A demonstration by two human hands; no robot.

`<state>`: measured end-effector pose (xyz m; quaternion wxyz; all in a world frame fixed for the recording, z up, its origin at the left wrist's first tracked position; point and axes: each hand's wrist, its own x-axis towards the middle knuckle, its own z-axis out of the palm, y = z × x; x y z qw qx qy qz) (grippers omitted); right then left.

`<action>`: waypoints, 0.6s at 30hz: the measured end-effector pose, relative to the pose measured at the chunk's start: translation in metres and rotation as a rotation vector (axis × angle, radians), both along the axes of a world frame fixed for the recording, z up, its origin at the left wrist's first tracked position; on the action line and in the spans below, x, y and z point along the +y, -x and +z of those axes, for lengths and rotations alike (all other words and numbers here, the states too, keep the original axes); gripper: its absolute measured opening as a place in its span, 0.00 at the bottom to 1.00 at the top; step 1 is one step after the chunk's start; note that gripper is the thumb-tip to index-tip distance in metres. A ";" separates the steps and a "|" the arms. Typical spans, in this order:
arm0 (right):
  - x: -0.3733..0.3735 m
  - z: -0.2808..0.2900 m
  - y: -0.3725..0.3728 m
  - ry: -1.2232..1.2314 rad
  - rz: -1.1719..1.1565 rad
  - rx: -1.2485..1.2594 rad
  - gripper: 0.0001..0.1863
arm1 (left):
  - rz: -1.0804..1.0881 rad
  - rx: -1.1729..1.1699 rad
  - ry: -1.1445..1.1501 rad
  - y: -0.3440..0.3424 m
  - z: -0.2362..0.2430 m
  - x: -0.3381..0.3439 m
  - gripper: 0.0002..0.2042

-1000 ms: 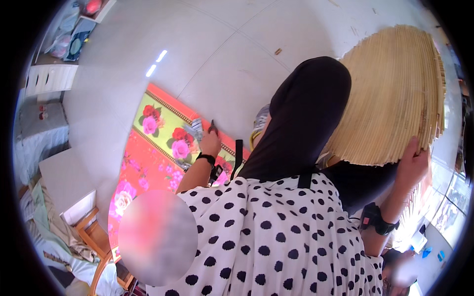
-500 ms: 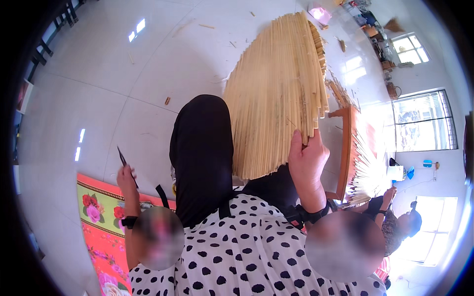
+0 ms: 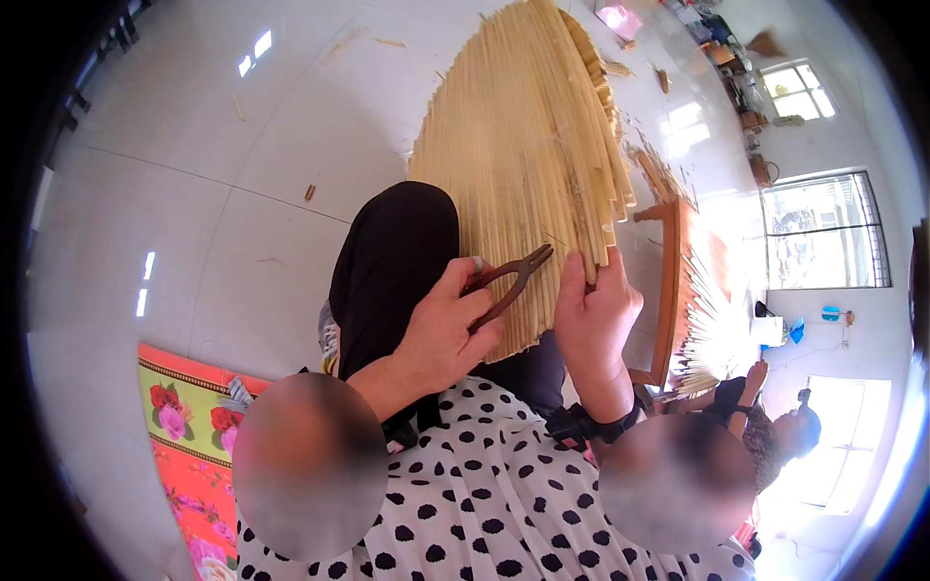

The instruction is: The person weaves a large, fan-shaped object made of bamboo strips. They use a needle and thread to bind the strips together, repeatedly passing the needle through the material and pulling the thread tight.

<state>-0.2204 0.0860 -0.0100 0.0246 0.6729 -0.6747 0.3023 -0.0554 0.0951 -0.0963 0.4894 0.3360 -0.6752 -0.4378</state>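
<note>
My left hand is closed on a pair of dark metal pliers, whose jaws reach over a fan-shaped panel of many pale thin sticks, beside a fine wire-like strand. My right hand grips the lower right edge of the panel with thumb and fingers. The panel leans by my dark-trousered knee and stretches away from me, with uneven stick ends along its right side.
A flowered red mat lies at lower left on the tiled floor. At right are a wooden frame with fanned sticks and another person. Scraps, bags and boxes line the right wall below windows.
The view has swung rightward since the first frame. My left hand with the pliers has moved from beside the mat up onto the stick panel; my right hand still holds its edge.
</note>
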 end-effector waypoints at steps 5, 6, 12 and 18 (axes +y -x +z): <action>-0.003 0.005 -0.007 0.019 -0.003 -0.013 0.09 | 0.062 0.072 0.009 0.017 0.001 0.001 0.07; -0.004 0.005 -0.007 0.023 0.002 -0.013 0.09 | 0.061 0.076 -0.003 0.017 0.002 0.001 0.07; -0.005 0.004 -0.010 0.034 0.015 -0.030 0.09 | 0.082 0.093 0.007 0.023 0.004 -0.002 0.07; -0.002 0.005 -0.019 0.016 -0.016 -0.015 0.10 | 0.105 0.095 -0.012 0.026 0.004 0.001 0.05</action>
